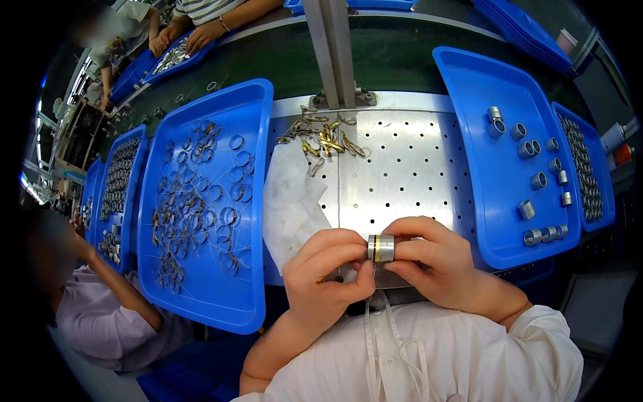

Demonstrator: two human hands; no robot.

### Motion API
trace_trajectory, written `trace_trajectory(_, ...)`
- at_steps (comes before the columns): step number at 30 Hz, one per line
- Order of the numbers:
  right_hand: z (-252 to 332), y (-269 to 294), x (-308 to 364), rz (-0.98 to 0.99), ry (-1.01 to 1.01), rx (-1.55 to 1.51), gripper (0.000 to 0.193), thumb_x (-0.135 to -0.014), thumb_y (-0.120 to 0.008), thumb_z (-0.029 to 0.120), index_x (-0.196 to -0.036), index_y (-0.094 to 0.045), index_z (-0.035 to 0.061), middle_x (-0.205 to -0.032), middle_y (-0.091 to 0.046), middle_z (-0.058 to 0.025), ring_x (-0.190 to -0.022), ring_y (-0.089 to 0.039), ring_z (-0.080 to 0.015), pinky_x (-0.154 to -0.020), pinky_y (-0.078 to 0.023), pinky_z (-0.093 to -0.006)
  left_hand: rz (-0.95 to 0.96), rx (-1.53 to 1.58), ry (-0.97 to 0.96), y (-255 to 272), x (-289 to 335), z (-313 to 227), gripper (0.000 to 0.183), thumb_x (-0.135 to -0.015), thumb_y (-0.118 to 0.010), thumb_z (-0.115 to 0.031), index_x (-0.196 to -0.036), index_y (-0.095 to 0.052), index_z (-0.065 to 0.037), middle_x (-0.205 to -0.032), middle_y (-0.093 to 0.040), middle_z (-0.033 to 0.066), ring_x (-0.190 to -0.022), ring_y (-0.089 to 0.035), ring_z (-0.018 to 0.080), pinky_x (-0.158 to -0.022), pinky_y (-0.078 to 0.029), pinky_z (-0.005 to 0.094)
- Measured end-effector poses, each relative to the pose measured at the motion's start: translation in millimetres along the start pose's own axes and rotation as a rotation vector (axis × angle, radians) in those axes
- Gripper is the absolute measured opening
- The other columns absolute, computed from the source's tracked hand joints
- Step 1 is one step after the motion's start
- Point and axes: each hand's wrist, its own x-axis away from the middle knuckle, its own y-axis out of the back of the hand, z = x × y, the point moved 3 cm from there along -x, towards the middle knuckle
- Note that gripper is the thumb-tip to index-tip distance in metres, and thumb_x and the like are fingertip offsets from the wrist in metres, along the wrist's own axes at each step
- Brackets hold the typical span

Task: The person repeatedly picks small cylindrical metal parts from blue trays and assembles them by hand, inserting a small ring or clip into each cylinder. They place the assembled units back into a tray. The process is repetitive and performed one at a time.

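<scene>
Between my two hands, close to my body, is a short silver metal cylinder [381, 248] with a yellow and dark band round it. My left hand [329, 266] pinches its left end with thumb and fingertips. My right hand [434, 260] grips the right end the same way. Just beyond them lies a perforated metal work plate [402, 157]. A white cloth or paper sheet [289, 201] covers its left part. Behind the sheet, a small heap of yellow and dark metal strips [328, 139] lies on the plate.
To the left a blue tray [260, 201] holds many thin rings with wires. The right-hand blue tray [492, 221] holds several silver cylinders. A metal post [331, 53] rises behind the plate, before a green belt [402, 57]. Co-workers sit at the left and far left.
</scene>
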Motion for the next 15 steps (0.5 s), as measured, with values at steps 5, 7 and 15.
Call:
trace_trajectory(5, 0.6, -1.2, 0.8, 0.002, 0.055, 0.05, 0.025, -0.068, -0.072, 0.002, -0.091, -0.061, 0.0011, -0.098, -0.058, -0.0125, -0.08, -0.06, -0.0247, -0.066, -0.05, -0.0308, 0.009, 0.03, 0.056, 0.0, 0.0, 0.0, 0.018, -0.061, -0.068, 0.007, -0.077, -0.062, 0.001, -0.083, -0.061, 0.0079, -0.058, -0.059, 0.0114, -0.053, -0.049, 0.0206)
trace_trajectory(7, 0.6, -1.7, 0.8, -0.003, 0.093, 0.069, 0.026, -0.067, -0.072, 0.002, -0.091, -0.061, 0.0011, -0.099, -0.058, -0.0129, -0.08, -0.06, -0.0248, -0.066, -0.05, -0.0308, 0.016, 0.017, 0.053, 0.0, -0.5, -0.8, 0.018, -0.061, -0.068, 0.007, -0.077, -0.061, 0.001, -0.082, -0.061, 0.0073, -0.058, -0.059, 0.0111, -0.053, -0.048, 0.0204)
trace_trajectory(15, -1.1, 0.0, 2.2, 0.011, 0.003, -0.044, 0.028, -0.066, -0.074, 0.002, -0.091, -0.061, 0.0011, -0.097, -0.058, -0.0122, -0.077, -0.06, -0.0226, -0.064, -0.05, -0.0304, -0.019, -0.105, -0.082, -0.3, 0.6, -5.1, 0.02, -0.058, -0.068, 0.005, -0.077, -0.061, 0.0, -0.08, -0.061, 0.0066, -0.057, -0.059, 0.011, -0.05, -0.048, 0.0204)
